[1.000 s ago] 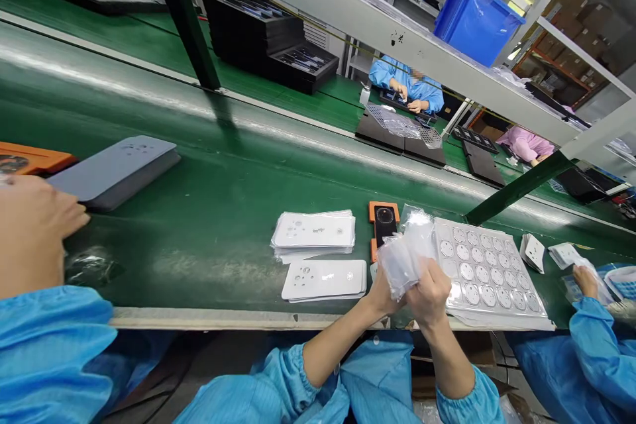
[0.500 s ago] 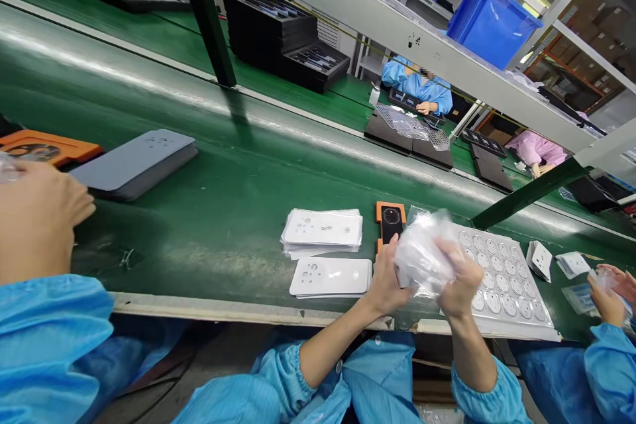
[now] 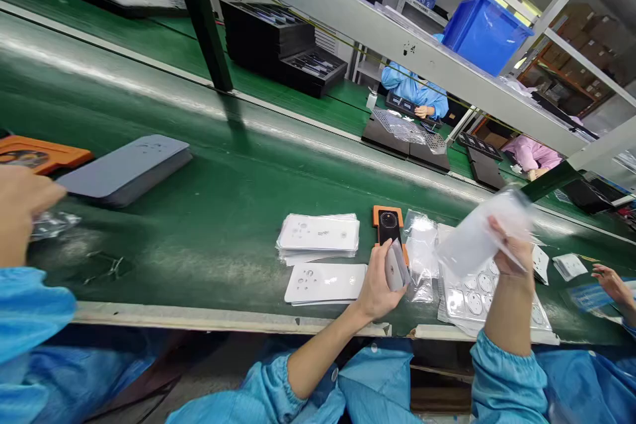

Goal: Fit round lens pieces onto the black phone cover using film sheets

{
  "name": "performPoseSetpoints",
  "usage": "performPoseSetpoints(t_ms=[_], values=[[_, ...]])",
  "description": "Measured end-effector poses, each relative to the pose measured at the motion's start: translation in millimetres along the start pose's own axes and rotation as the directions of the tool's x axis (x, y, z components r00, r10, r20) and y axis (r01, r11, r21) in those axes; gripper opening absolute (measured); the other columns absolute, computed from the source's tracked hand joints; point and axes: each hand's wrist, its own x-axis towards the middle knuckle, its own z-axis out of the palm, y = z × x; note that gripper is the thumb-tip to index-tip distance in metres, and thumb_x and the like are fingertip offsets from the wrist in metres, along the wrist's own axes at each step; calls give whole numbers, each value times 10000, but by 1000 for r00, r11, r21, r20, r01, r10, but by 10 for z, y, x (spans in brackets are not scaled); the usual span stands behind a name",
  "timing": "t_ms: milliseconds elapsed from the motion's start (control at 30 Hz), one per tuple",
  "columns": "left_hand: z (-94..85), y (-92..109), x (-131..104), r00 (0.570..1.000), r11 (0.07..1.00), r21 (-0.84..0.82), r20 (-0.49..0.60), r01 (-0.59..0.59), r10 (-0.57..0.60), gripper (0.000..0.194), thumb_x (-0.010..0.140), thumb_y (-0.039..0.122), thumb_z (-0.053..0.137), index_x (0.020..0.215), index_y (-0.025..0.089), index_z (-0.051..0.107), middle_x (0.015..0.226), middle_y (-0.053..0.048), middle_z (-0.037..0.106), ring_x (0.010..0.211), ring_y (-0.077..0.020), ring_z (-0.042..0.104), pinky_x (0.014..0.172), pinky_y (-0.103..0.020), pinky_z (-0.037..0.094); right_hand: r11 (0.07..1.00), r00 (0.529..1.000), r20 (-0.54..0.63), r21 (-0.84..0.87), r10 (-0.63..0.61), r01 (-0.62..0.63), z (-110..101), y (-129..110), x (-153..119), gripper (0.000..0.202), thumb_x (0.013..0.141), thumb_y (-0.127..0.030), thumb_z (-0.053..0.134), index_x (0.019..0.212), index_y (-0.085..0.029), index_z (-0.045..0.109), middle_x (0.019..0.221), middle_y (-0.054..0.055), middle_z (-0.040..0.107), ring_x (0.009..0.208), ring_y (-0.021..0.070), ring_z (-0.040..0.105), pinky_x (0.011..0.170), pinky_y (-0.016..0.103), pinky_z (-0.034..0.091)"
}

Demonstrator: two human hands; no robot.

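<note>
- Green worktop (image 3: 223, 232) runs left to right, with a far bench beyond it bearing stacked black trays (image 3: 273, 40); a blue bin (image 3: 484, 33) sits on the overhead shelf.
- Left hand (image 3: 380, 285): fingers closed around a thin grey piece (image 3: 396, 268), tilted up at the near side of an orange fixture (image 3: 376, 217) with a black panel (image 3: 389, 222) in it.
- Right hand (image 3: 514, 255): fingers pinched on a translucent plastic sheet (image 3: 472, 242), raised over a clear tray of white discs (image 3: 474, 303) to the right; the sheet is blurred and hides part of the tray.
- Clear plastic bags (image 3: 422, 255) lie between the left hand and that tray.
- Just left of the left hand are two piles of white sheets, a far pile (image 3: 318, 235) and a near pile (image 3: 322, 283).
- Farther left, a stack of grey-blue panels (image 3: 124, 169) lies beside an orange frame (image 3: 64, 156), near a co-worker's hand (image 3: 22, 209).
- Another co-worker's hand (image 3: 613, 285) is at the far right edge of the view.
</note>
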Motion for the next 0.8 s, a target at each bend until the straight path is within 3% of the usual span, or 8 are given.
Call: performPoseSetpoints(t_ms=[100, 200, 300, 433, 533, 600, 667, 800], values=[[-23, 35, 6, 1000, 1000, 0, -13, 7, -7, 828, 800, 314, 716, 1476, 207, 251, 1298, -161, 445, 1241, -342, 478, 1034, -554, 442, 960, 948, 160, 2, 276, -280, 163, 492, 55, 401, 525, -420, 900, 764, -198, 666, 708, 5, 678, 637, 159, 628, 560, 267, 537], [-58, 69, 12, 1000, 1000, -6, -20, 15, -15, 783, 831, 316, 688, 1473, 215, 251, 1277, -151, 438, 1198, -316, 494, 1027, -537, 448, 935, 898, 262, -65, 353, -348, 367, 847, 46, 402, 451, -344, 930, 685, -167, 656, 636, 12, 654, 574, 147, 587, 511, 260, 496], [-100, 75, 7, 1000, 1000, -13, -21, 19, -19, 763, 843, 296, 668, 1476, 226, 248, 1260, -142, 444, 1185, -306, 503, 1024, -533, 449, 929, 865, 340, -102, 369, -356, 400, 901, -25, 350, 511, -310, 915, 710, -161, 668, 666, 11, 654, 608, 137, 579, 534, 246, 472], [-131, 57, -4, 999, 1000, -14, -26, 25, -25, 754, 839, 290, 666, 1473, 231, 262, 1239, -134, 464, 1169, -301, 521, 1020, -524, 455, 932, 833, 420, -125, 359, -339, 90, 697, -187, 311, 611, -371, 875, 663, -166, 647, 596, -8, 598, 543, 114, 518, 501, 240, 416], [-124, 53, -4, 999, 999, -13, -15, 34, -34, 747, 845, 297, 663, 1471, 230, 261, 1251, -138, 459, 1175, -302, 520, 1025, -523, 452, 920, 827, 407, -217, 389, -326, -119, 618, -239, 394, 642, -509, 824, 633, -170, 622, 558, 5, 572, 500, 122, 496, 471, 253, 391], [-115, 57, -3, 999, 999, -22, -6, 37, -37, 746, 846, 293, 661, 1471, 235, 258, 1253, -136, 451, 1169, -298, 524, 1023, -522, 454, 891, 830, 364, -336, 422, -306, -116, 671, -200, 439, 637, -585, 785, 682, -174, 638, 613, 28, 608, 542, 149, 533, 502, 273, 421], [-108, 65, -3, 999, 999, -29, -5, 35, -36, 746, 845, 286, 660, 1470, 240, 255, 1253, -133, 444, 1166, -297, 524, 1022, -524, 455, 846, 834, 320, -454, 449, -280, 6, 803, -113, 453, 622, -604, 763, 679, -174, 632, 632, 34, 611, 571, 162, 545, 534, 286, 440], [-117, 84, -10, 1000, 1000, -21, -11, 23, -23, 746, 851, 278, 654, 1472, 249, 240, 1279, -134, 435, 1193, -301, 499, 1033, -537, 447, 738, 882, 210, -645, 422, -199, 407, 1145, 49, 343, 571, -441, 795, 680, -167, 621, 656, 38, 603, 675, 219, 586, 638, 331, 477]])
